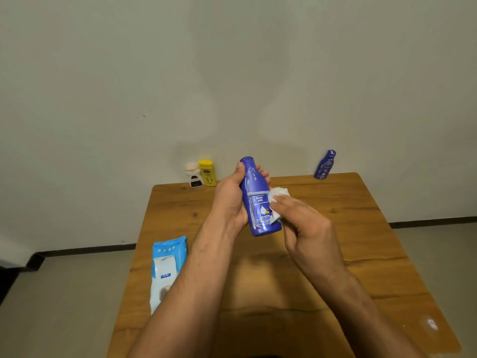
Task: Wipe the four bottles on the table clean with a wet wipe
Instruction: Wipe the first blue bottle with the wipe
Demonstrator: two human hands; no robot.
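Four bottles are in view, and one of them is in my left hand (pixel 233 200), lifted above the middle of the desk (pixel 361 228). My left fingers (pixel 263 174) curl around the far side of this blue bottle (pixel 258 200), so only their tips show past its neck, and my thumb lies along the near side up by the cap. The palm hides the bottle's left edge.

The bottle stands nearly upright, its long axis tipped a little, cap up and away from me, base down toward me, label facing me. I can read "Body Milk" on it; the smaller print below is too blurred to make out.

My right hand (pixel 307 228) presses a white wipe (pixel 277 200) against the bottle's right side, level with the label. My right fingers (pixel 286 205) lie flat and close together over the wipe, covering most of it; a bunched part sticks out beyond my fingertips and a scrap shows under them.

Beyond my left fingers, at the desk's far edge, a white bottle (pixel 194 175) and a yellow bottle (pixel 207 173) stand side by side, touching or nearly so. Far beyond my right fingers, at the far right corner, a second blue bottle (pixel 324 165) stands leaning left.

Near my left forearm lies a blue wipes pack (pixel 167 262), its lower right part hidden by the arm.
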